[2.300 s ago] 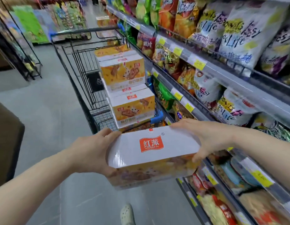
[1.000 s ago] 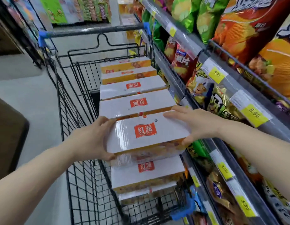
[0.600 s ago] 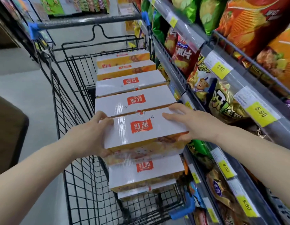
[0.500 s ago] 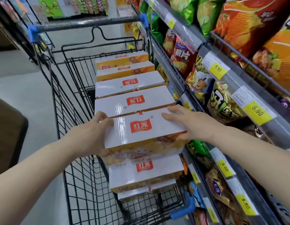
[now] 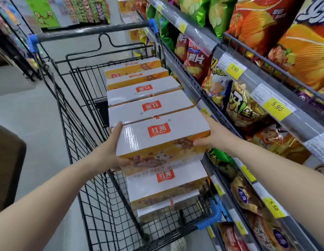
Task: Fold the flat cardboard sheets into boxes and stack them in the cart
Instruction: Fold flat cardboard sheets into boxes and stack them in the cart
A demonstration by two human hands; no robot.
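box (image 5: 163,134) held level, long axis crosswise, logo upright

Open room inside the wire cart (image 5: 79,142) only along its left half, beside the row of stacked boxes (image 5: 150,104) that fills the right half from near the handle bar (image 5: 92,32) down to the near end. Blocked on the right by the snack shelf (image 5: 202,98), whose edge runs just beside the cart wall and the right hand (image 5: 214,136). Clear aisle floor (image 5: 30,109) left of the cart, past the left hand (image 5: 112,151); no gap between the held box (image 5: 163,134) and the box behind it.
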